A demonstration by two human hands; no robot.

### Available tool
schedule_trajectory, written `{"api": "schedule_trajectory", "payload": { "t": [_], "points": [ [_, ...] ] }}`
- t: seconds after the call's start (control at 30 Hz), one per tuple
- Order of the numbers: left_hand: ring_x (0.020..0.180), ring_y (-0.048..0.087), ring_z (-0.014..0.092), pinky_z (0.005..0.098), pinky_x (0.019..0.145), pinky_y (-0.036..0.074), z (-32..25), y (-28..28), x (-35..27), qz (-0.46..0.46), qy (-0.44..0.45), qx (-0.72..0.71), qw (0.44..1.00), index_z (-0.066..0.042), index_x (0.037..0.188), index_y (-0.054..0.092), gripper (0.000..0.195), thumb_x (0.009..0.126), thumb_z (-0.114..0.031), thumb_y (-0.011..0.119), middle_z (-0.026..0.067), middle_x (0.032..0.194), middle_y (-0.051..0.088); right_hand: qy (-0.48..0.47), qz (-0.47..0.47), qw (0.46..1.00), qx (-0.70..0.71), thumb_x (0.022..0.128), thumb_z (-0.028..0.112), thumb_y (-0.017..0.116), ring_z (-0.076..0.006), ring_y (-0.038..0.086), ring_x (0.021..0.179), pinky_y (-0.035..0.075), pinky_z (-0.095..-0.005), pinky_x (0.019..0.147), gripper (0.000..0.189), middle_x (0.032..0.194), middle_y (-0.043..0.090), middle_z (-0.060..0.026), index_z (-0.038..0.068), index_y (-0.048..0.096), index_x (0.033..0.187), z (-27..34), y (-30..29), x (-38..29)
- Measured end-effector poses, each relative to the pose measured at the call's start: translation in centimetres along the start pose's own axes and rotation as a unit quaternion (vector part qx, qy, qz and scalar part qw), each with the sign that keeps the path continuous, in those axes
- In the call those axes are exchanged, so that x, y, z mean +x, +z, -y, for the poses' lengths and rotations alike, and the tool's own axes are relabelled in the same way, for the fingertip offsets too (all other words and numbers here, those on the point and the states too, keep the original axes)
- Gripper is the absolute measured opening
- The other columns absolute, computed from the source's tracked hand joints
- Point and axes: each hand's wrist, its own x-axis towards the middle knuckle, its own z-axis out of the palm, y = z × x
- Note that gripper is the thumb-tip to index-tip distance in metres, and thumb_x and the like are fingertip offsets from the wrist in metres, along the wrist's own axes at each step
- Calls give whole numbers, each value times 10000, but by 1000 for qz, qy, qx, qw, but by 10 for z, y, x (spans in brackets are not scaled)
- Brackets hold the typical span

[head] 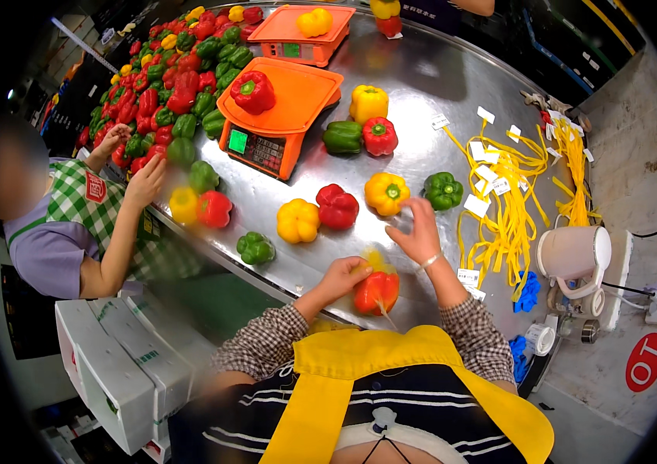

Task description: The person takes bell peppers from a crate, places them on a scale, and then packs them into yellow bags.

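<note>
My left hand (341,283) pinches translucent yellow netting (372,258) just above a red bell pepper (376,294). The netting seems to wrap the pepper, with a pale tail hanging below; its exact shape is blurred. Reaching forward, my right hand (421,232) has its fingers apart and holds nothing. Its fingertips are at the near edge of a yellow bell pepper (386,194); whether they touch is unclear. A green bell pepper (443,191) lies just right of that hand. Left of the yellow one are a dark red pepper (337,207) and another yellow pepper (298,221).
Two orange scales (282,93) (282,49) stand on the metal table (427,110), each bearing a pepper. Peppers (183,87) are heaped far left, near a co-worker's hands (146,180). Yellow tagged net strips (496,226) and a pitcher (572,258) lie right. White boxes (125,359) stand below left.
</note>
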Motion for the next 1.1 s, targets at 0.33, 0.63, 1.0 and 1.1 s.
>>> {"api": "schedule_trajectory", "payload": {
  "t": [0.33,0.63,1.0,1.1],
  "points": [
    [704,519,41,202,633,441,6,-5,-4,41,30,35,998,-2,952,629,158,903,-149,602,-29,804,603,423,-22,782,457,837,397,645,-273,660,851,569,-294,610,548,1162,572,-147,71,472,1242,-1,30,27],
    [717,530,86,247,673,456,-9,7,-7,81,69,131,986,17,911,624,172,866,-149,636,29,778,605,562,128,705,413,834,760,245,-205,663,555,494,-222,422,825,821,687,-105,75,564,1168,-38,-19,-28],
    [684,547,149,293,656,462,-16,11,-5,99,80,193,973,17,915,616,201,837,-164,657,123,753,598,228,-21,968,-103,888,337,540,-284,642,714,503,-364,626,338,774,650,-137,17,648,882,-10,-62,-33],
    [694,550,144,289,674,465,-16,13,-1,130,76,171,974,8,933,627,180,838,-144,652,107,770,609,98,-13,980,171,844,191,620,-279,625,842,493,-371,733,192,938,653,-117,53,637,977,30,-57,-44]
  ]
}}
